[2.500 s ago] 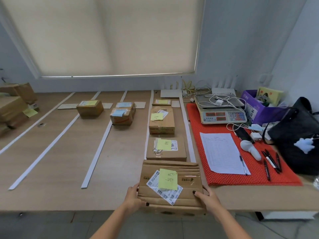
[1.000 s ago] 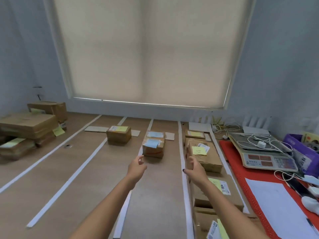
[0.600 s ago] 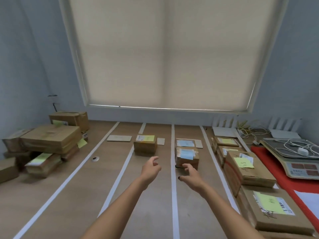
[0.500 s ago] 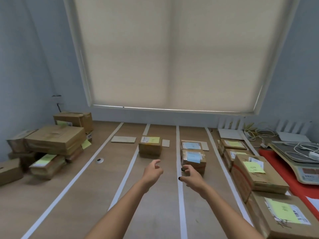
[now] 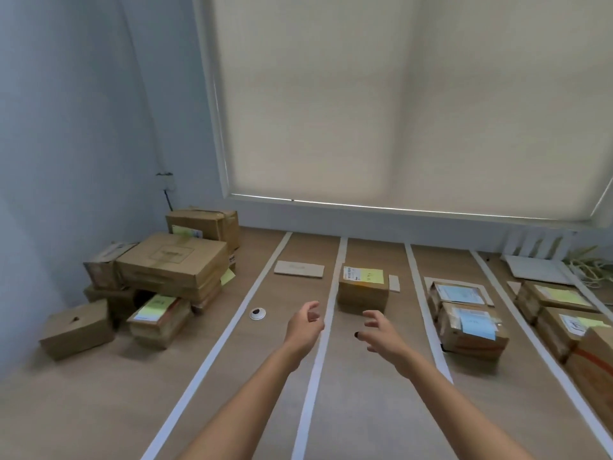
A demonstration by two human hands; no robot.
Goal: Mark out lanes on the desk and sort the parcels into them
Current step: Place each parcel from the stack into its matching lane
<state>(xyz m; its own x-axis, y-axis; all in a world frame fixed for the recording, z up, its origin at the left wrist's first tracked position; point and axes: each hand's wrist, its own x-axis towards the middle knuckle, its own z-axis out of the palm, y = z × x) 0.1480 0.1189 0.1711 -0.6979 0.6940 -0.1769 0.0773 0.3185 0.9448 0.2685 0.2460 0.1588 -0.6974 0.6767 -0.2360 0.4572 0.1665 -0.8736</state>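
Both hands hang empty over the desk [image 5: 83,410] at frame centre, fingers spread and curled, apart from each other. The unsorted pile [image 5: 166,277] sits at the left of the frame, well apart from both; the left hand [image 5: 303,327] is the nearer. Its top box [image 5: 172,263] lies flat, long axis running left to right. White strips [image 5: 318,343] mark the lanes. The lane just above the right hand [image 5: 381,333] holds one parcel [image 5: 363,290]; the lanes further right hold several; the lane left of the hands holds only a flat card [image 5: 298,269].
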